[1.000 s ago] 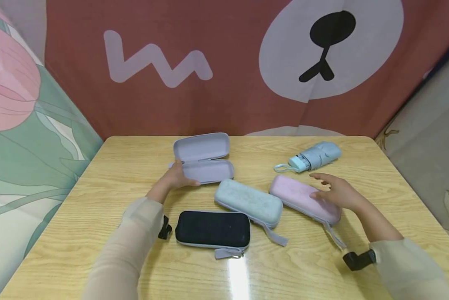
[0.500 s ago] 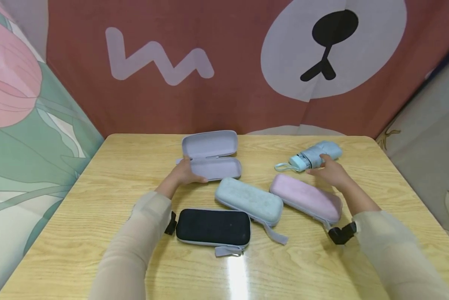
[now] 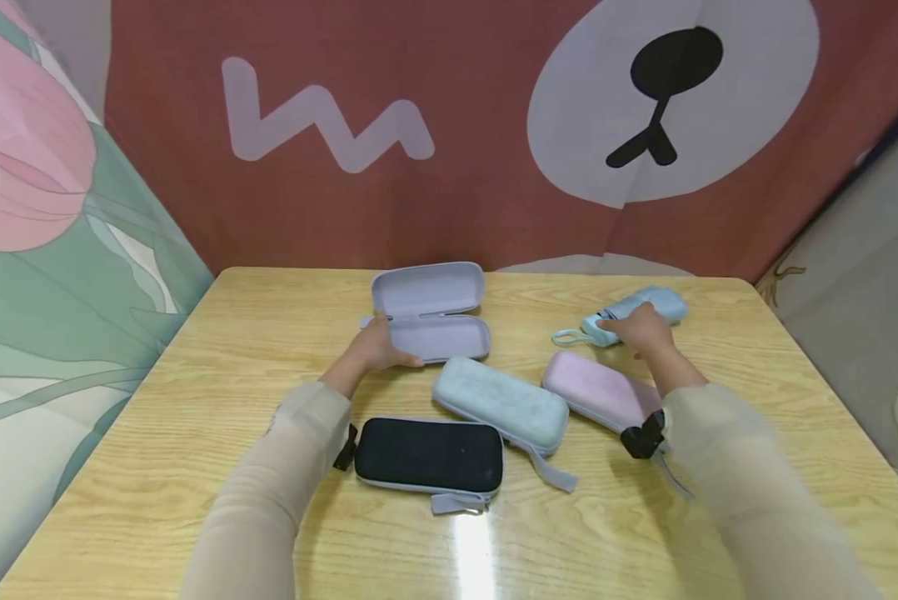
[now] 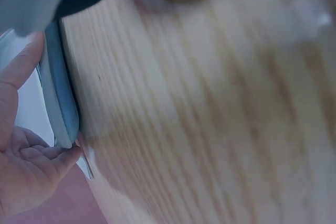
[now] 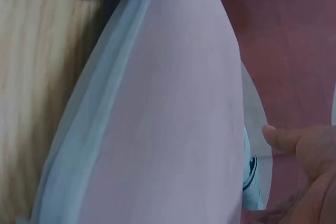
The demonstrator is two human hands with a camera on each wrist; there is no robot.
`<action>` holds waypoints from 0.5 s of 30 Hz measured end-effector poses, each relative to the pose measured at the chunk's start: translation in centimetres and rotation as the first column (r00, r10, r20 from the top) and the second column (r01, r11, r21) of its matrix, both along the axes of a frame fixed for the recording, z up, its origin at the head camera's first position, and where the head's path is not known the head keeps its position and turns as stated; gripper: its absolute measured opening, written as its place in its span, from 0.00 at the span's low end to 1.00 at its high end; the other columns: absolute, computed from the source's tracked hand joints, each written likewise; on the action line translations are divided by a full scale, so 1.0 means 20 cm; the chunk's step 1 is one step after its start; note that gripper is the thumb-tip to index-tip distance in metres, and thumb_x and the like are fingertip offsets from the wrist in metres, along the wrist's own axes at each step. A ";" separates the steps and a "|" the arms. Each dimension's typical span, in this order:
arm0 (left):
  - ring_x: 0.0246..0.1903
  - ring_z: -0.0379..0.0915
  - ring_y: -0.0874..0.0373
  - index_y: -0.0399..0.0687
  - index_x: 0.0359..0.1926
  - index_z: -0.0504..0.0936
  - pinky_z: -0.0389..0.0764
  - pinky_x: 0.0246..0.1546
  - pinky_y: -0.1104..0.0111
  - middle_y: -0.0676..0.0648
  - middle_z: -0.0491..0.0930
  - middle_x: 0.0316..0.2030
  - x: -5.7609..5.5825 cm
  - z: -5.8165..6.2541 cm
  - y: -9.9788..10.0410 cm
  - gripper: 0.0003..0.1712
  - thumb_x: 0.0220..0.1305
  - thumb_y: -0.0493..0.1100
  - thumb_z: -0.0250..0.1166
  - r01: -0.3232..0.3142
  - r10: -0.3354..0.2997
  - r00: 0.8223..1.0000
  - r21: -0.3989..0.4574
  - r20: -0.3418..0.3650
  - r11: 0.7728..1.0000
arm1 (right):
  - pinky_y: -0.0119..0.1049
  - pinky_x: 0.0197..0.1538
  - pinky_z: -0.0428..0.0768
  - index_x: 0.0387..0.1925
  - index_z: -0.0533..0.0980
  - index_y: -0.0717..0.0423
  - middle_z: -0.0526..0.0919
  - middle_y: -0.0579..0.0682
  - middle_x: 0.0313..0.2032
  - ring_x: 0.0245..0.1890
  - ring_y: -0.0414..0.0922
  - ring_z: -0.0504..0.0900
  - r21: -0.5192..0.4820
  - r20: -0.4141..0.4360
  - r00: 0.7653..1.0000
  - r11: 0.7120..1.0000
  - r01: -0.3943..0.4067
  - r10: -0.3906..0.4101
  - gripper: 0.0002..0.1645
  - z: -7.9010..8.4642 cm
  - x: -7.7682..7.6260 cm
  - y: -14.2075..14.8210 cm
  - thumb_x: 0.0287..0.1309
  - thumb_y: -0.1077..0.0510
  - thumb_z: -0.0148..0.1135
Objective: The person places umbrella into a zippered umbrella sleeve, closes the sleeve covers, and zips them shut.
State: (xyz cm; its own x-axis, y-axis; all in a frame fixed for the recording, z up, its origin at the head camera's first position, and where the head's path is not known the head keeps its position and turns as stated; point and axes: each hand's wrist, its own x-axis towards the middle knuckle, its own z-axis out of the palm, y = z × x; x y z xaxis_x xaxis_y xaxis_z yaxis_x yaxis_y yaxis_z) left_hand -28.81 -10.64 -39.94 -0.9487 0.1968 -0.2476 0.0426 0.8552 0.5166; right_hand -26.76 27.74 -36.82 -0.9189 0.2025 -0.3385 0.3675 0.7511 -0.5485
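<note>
My left hand (image 3: 377, 346) holds the left end of a lavender glasses case (image 3: 441, 335), whose lid stands raised. In the left wrist view, thumb and fingers of the left hand (image 4: 26, 171) lie along the edge and corner of the case (image 4: 60, 93). My right hand (image 3: 640, 329) is over a folded light-blue umbrella (image 3: 662, 304) with a wrist loop. In the right wrist view the thumb of the right hand (image 5: 315, 163) is extended, and the umbrella (image 5: 253, 187) shows partly behind a pink glasses case (image 5: 178, 103).
Below my right hand lies the closed pink glasses case (image 3: 599, 387), partly covered by the forearm. Left of it sits a light-blue glasses case (image 3: 501, 402), angled, with a black glasses case (image 3: 428, 454) in front. A printed cloth (image 3: 479, 208) hangs behind the wooden table (image 3: 269, 317).
The right hand has moved from above the pink glasses case, back and left, to the umbrella. The left hand and the open lavender glasses case have slid a little to the right.
</note>
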 end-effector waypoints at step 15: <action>0.60 0.46 0.43 0.31 0.63 0.32 0.55 0.56 0.59 0.34 0.45 0.62 0.00 -0.02 0.00 0.70 0.36 0.62 0.68 -0.004 0.003 0.999 -0.020 -0.041 1.000 | 0.43 0.28 0.77 0.55 0.27 0.83 0.44 0.79 0.56 0.34 0.61 0.75 0.131 0.136 0.988 0.990 0.049 -0.067 0.61 0.00 -0.13 -0.11 0.53 0.31 0.38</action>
